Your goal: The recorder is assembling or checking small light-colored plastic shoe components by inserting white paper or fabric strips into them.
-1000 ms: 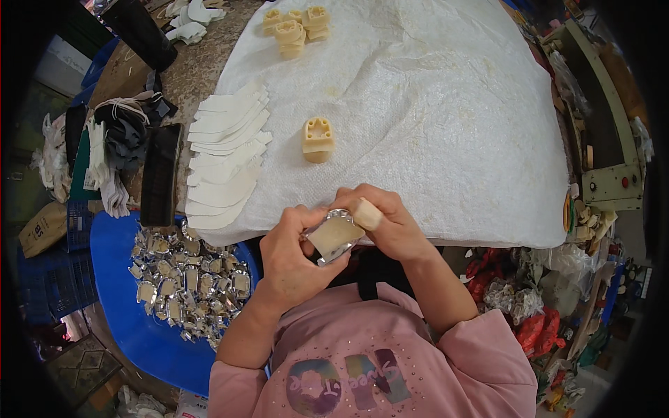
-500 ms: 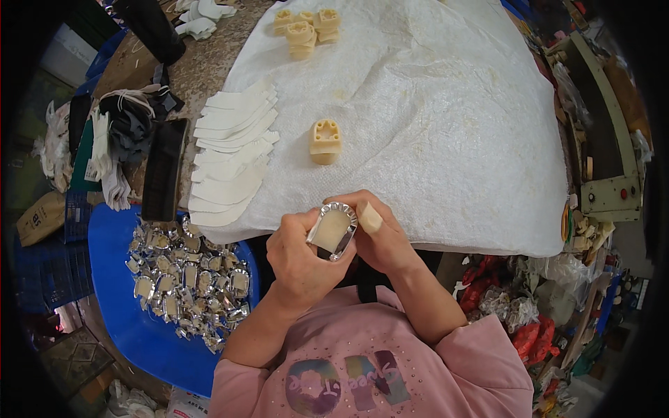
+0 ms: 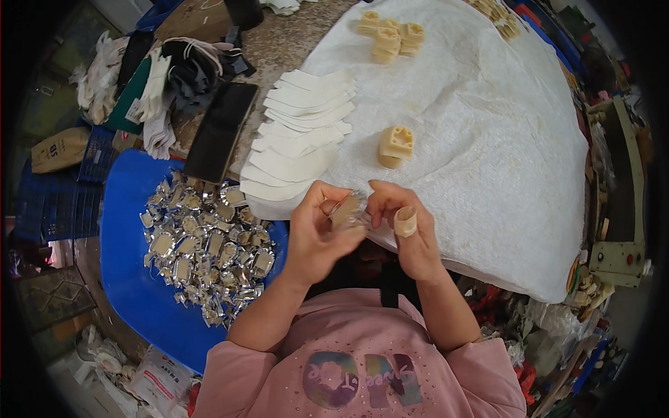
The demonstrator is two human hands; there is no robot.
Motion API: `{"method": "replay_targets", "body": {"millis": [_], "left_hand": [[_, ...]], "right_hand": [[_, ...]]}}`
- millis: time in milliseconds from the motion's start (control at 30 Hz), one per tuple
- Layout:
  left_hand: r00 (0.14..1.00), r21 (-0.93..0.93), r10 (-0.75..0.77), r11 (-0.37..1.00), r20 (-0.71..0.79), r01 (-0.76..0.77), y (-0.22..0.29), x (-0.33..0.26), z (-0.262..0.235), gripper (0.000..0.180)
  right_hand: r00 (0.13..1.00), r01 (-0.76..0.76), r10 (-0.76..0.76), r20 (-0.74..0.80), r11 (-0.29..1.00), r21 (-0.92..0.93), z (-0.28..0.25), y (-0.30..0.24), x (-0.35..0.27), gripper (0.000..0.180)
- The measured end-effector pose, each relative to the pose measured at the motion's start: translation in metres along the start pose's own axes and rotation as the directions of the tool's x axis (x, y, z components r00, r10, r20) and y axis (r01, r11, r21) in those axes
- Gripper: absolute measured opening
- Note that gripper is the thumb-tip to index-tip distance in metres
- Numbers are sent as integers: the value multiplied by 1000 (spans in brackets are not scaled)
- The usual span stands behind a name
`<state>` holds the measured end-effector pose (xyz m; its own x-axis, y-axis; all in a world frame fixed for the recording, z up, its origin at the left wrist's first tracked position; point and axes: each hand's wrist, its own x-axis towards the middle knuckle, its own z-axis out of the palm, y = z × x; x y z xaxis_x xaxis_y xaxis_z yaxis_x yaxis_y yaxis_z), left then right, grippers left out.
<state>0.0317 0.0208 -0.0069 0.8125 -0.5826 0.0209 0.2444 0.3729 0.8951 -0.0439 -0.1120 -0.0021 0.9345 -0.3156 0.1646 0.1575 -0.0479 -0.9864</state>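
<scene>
My left hand (image 3: 317,233) is closed on a small silver-rimmed piece (image 3: 346,209) with a flat beige middle, tilted and smeared by motion. Beside its rim, the fingers of my right hand (image 3: 411,233) are curled in, and whatever is between them is hidden. A tan wrap (image 3: 405,221) circles the right thumb. Just beyond my hands, a beige moulded block with holes in its top (image 3: 396,146) stands on the white woven sheet (image 3: 488,153). White cut strips (image 3: 300,139) lie overlapped in a row to the left of it.
A blue tub (image 3: 132,279) at the left holds many silver-rimmed pieces (image 3: 209,244). Between tub and strips lies a black phone-like slab (image 3: 221,129). More beige blocks (image 3: 387,42) stand at the back. A green metal box with knobs (image 3: 617,263) is at the right.
The view has turned, shifting the table to the right in the picture. The silver-rimmed piece has tipped away in my left hand, and my right hand has drawn slightly apart from the left.
</scene>
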Motion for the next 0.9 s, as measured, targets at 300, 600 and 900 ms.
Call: {"method": "replay_targets", "body": {"millis": [300, 600, 900], "left_hand": [[997, -219, -19, 976, -77, 2, 22, -22, -80, 42], [726, 958, 653, -3, -214, 285, 90, -67, -174, 41], [850, 900, 498, 270, 174, -342, 35, -11, -73, 29]], "right_hand": [[984, 111, -36, 173, 891, -441, 16, -15, 44, 26], [910, 414, -236, 342, 589, -694, 39, -3, 68, 29], [863, 505, -254, 436, 410, -759, 38, 16, 83, 30]]}}
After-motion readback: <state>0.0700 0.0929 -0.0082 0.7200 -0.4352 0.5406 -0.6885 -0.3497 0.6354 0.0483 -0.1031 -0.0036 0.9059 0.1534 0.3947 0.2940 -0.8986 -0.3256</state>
